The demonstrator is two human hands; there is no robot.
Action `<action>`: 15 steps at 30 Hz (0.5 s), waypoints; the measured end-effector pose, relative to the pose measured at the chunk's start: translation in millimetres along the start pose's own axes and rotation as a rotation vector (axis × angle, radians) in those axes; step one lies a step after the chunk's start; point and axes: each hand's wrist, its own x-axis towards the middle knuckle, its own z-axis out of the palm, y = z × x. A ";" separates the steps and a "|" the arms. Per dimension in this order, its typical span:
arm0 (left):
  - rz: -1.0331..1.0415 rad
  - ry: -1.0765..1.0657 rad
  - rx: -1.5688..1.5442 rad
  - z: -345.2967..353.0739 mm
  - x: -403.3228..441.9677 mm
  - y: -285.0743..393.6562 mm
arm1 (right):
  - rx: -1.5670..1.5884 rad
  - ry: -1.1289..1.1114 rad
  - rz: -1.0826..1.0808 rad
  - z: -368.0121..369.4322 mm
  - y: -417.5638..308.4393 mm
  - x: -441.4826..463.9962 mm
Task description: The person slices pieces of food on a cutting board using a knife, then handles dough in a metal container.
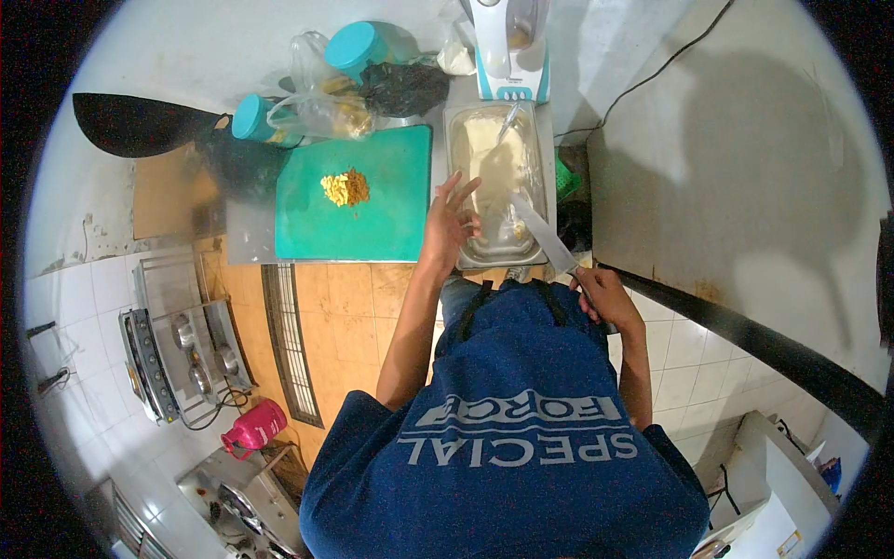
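Observation:
My right hand (603, 296) is closed around the handle of a knife (546, 235). The broad pale blade points up and left, its tip over a metal tray (454, 140). Inside the tray is a pale, creamy mass (484, 140), partly under what looks like clear plastic. A shiny utensil (509, 121), perhaps a spoon, rests at the tray's far end. Over the tray's left edge hovers my left hand (453, 224), fingers spread with nothing in them; whether it touches the tray I cannot tell. To its left, chopped yellow and brown pieces (345, 188) lie on a green cutting board (391, 224).
Behind the board are turquoise-lidded containers (357, 51), a black plastic bag (404, 88) and clear bags (340, 112). A white-and-turquoise blender (512, 70) stands beyond the tray. The wall (726, 158) is close on the right. A stove (186, 349) and a pink gas cylinder (255, 425) are at left.

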 end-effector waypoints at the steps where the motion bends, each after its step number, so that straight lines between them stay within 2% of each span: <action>1: 0.002 0.000 0.012 -0.9 -0.2 0.3 | 0.004 -0.002 0.005 -0.3 0.7 0.1; 15: 0.006 0.001 0.087 -2.5 3.5 -19.5 | 0.096 -0.088 0.057 -1.8 -2.2 0.2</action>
